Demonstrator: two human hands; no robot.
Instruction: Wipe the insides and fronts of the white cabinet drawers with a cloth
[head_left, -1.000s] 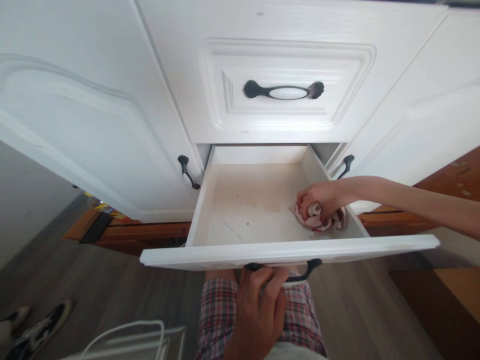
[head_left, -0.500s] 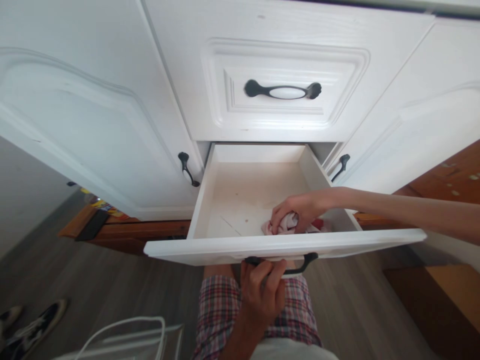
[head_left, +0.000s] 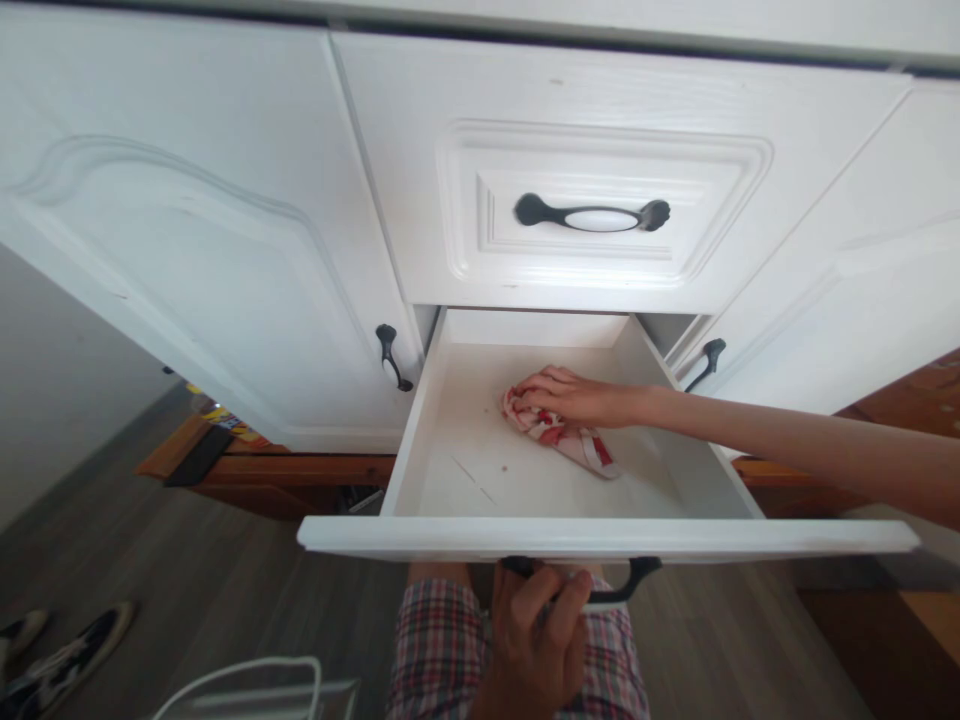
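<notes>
A white drawer [head_left: 427, 460] stands pulled out of the cabinet, with a few dark marks on its pale bottom. Inside it my right hand [head_left: 570, 395] presses down on a crumpled red-and-white cloth [head_left: 547, 430], fingers curled over it near the middle of the drawer floor. One end of the cloth trails toward the front right. Below the drawer front, my left hand [head_left: 544, 625] has its fingers wrapped round the black drawer handle [head_left: 619, 598] at the handle's left part.
Above is a closed drawer with a black-and-white handle [head_left: 592, 216]. Cabinet doors [head_left: 202, 270] flank it on both sides. A white rack [head_left: 255, 690] and a pair of shoes [head_left: 67, 655] are on the floor at lower left. A brown box [head_left: 870, 640] lies at lower right.
My right hand has moved the cloth from beside the drawer front toward the middle, back and left. The cloth now lies more spread out. My left hand keeps hold of the handle.
</notes>
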